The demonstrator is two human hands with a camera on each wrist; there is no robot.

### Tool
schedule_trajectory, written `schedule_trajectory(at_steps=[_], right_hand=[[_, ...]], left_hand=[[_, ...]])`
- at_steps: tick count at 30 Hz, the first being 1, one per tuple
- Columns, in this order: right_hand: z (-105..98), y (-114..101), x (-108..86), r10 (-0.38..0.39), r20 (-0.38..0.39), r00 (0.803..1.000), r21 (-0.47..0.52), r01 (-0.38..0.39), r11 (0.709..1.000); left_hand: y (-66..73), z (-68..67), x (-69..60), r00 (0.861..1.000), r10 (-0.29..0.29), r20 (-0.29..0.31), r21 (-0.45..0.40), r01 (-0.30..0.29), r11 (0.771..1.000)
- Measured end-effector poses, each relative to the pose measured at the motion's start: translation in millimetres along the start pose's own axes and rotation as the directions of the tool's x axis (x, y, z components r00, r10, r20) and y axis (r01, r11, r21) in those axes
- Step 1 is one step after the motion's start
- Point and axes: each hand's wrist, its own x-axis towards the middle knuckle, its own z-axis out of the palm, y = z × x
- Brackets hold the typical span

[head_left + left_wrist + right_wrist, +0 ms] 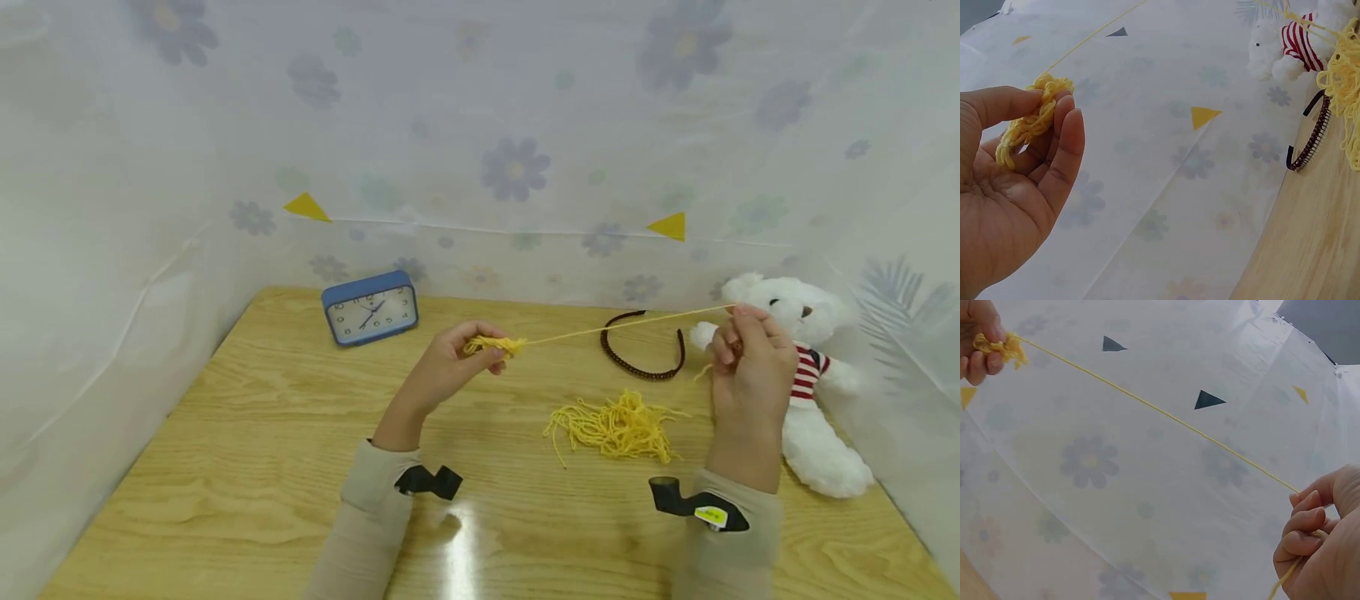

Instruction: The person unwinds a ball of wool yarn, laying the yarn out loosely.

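Note:
In the head view my left hand (450,358) pinches a small bundle of yellow yarn (495,346) between thumb and fingers. The left wrist view shows that bundle (1038,115) as looped strands. A single strand (630,325) runs taut from it, up to the right. My right hand (752,375) grips the strand's other end with thumb and curled fingers; in the right wrist view a loose tail (1288,575) hangs below that hand (1329,537). On the table between the forearms lies a loose heap of yellow yarn (622,425).
A blue alarm clock (371,308) stands at the back left of the wooden table (247,433). Behind the strand lies a dark beaded headband (637,367). The white teddy bear (821,450) in a striped shirt sits at the right, partly behind my right hand. Flower-printed sheeting (420,108) surrounds the table.

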Motion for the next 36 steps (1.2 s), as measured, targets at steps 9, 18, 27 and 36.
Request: schedule_trajectory(at_steps=[9,18,27,36], right_hand=[[-15.6,-15.6,9.6,-0.067,-0.171,0.983,0.101,0.085,0.991],[-20.3,-16.0,12.4,-0.055,-0.196,0.979,0.001,0.056,0.998],[-23.1,-13.4,14.6,-0.019,-0.194,0.981,-0.112,-0.003,0.994],[-29.5,-9.7,14.1,0.114,-0.094,0.989,-0.376,-0.142,0.916]], left_hand=[[3.2,-5.1,-2.6,1.000,-0.001,-0.002,-0.044,0.001,0.999],[4.7,-5.0,-2.3,1.000,0.008,-0.010,0.001,-0.008,1.000],[3.5,-6.3,-2.6,0.995,-0.002,-0.103,0.044,0.006,0.999],[4.8,-9.7,-2.0,0.991,-0.029,-0.128,-0.085,0.019,0.996]])
